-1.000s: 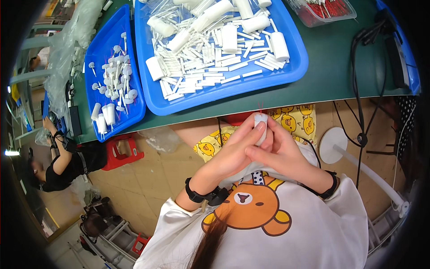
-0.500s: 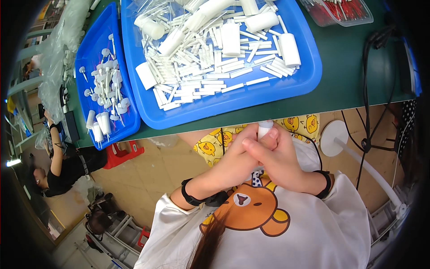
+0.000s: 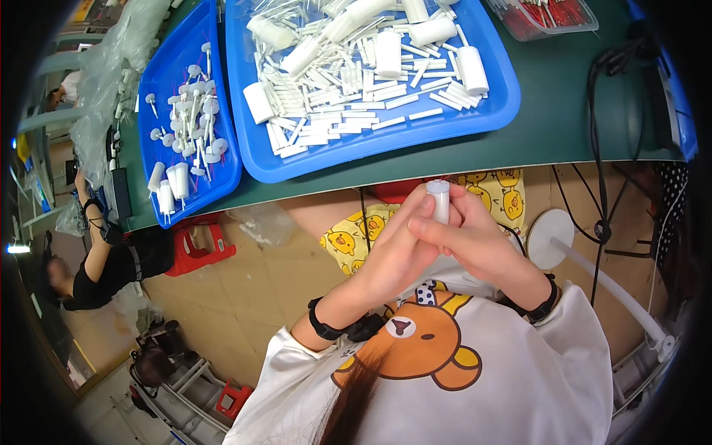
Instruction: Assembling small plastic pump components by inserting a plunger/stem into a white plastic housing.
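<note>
Both of my hands close around one white cylinder [image 3: 441, 211], which stands roughly upright over my lap, just below the table edge. Its top end carries a pale, translucent round cap. My left hand [image 3: 400, 245] wraps it from the left, fingers partly hidden. From the other side my right hand [image 3: 475, 228] grips it, the thumb lying across the front. Beyond the hands, a large blue tray [image 3: 386, 150] holds many thin white rods [image 3: 360, 115] and several thick white cylinders [image 3: 472, 70]. Left of it, a smaller blue tray [image 3: 225, 182] contains white stems with round translucent discs [image 3: 194, 111].
A clear plastic box [image 3: 552, 31] of red and white pieces sits at the far right of the green table [image 3: 556, 111]. Black cables [image 3: 597, 133] hang over the right edge. At left are another person [image 3: 126, 259], a red stool [image 3: 199, 245] and clear plastic sheeting [image 3: 111, 89].
My hands have shifted their grip, and more of the cylinder with its cap now shows above the fingers. The trays sit slightly higher in the view.
</note>
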Tool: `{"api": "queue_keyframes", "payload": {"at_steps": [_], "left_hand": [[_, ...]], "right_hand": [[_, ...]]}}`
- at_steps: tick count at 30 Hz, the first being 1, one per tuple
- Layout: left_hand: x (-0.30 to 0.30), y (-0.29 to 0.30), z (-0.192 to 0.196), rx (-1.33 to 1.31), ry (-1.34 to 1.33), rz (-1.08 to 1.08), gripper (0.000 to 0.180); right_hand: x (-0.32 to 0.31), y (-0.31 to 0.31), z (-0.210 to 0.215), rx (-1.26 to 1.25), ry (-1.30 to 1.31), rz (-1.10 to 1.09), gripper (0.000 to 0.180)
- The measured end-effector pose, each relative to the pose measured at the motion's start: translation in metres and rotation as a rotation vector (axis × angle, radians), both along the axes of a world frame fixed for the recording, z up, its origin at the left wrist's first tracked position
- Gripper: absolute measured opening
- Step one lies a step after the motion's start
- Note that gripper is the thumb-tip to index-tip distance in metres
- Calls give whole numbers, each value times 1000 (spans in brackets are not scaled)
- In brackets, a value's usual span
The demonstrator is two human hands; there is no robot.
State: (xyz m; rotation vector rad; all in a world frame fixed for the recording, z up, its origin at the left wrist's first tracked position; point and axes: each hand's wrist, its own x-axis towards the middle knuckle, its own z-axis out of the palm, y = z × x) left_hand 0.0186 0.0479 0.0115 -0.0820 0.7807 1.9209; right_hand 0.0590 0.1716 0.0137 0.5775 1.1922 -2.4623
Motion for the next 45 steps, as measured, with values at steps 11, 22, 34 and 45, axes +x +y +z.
{"api": "queue_keyframes", "payload": {"at_steps": [11, 22, 34, 45], "left_hand": [[4, -6, -14, -84, 44, 2, 30], [26, 18, -32, -297, 146, 144, 23], [-3, -4, -13, -42, 93, 0, 28], [-4, -26, -12, 30, 243, -116, 24]], "right_hand": [[9, -7, -10, 66, 1, -18, 44], [-5, 6, -23, 7, 37, -54, 37], [-6, 1, -6, 39, 21, -22, 43], [19, 13, 9, 396, 295, 96, 56]]}}
